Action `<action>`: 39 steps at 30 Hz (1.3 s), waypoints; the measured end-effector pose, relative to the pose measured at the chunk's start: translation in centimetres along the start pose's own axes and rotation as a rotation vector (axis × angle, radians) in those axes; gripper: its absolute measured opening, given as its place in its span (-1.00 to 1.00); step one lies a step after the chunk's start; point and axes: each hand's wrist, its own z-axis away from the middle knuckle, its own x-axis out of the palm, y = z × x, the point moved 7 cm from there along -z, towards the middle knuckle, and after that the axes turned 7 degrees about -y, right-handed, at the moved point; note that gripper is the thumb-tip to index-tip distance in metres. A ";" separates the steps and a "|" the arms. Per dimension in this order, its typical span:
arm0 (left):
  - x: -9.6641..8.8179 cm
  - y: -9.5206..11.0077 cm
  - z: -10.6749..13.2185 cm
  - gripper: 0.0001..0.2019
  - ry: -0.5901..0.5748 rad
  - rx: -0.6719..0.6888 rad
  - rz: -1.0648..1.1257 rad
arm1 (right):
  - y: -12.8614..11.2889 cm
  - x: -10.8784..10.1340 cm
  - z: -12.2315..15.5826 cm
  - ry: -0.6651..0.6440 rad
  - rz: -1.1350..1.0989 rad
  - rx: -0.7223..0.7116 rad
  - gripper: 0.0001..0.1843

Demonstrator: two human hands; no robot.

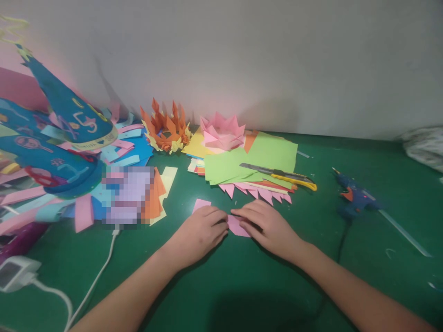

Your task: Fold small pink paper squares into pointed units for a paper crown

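Note:
A small piece of pink paper (238,226) lies on the green tabletop between my hands, its edges partly covered by fingers. My left hand (202,232) rests on its left end with the fingers curled together. My right hand (269,227) holds the right end, thumb and fingers bent over it. Just behind my left hand shows another bit of pink paper (201,204); whether it joins the first piece I cannot tell. Beyond my hands, a yellow-handled utility knife (284,175) lies across light green sheets (228,166), with pointed pink paper pieces (266,193) sticking out below.
A pink paper crown (223,131) and an orange one (166,127) stand near the wall. Blue cone hats (69,106) with paper strips crowd the left. A blurred-out device (128,196) has a white cable (104,267). Right: a blue glue gun (358,196) with its glue stick.

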 end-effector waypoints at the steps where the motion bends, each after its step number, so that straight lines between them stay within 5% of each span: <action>1: 0.0 -0.1 0.0 -0.78 0.004 -0.013 -0.007 | 0.1 0.0 0.1 0.003 -0.026 0.018 -0.73; 12: 0.8 0.1 0.1 -0.78 -0.113 0.015 0.102 | 0.4 0.4 0.3 -0.018 -0.084 0.139 -0.62; 21: 0.9 0.2 0.0 -0.76 -0.129 0.011 0.116 | 0.8 0.0 -0.3 0.028 -0.089 0.219 -0.78; 39: 0.6 0.3 0.1 -0.73 -0.134 0.040 0.131 | 0.9 0.6 -0.2 0.038 -0.047 0.183 -0.75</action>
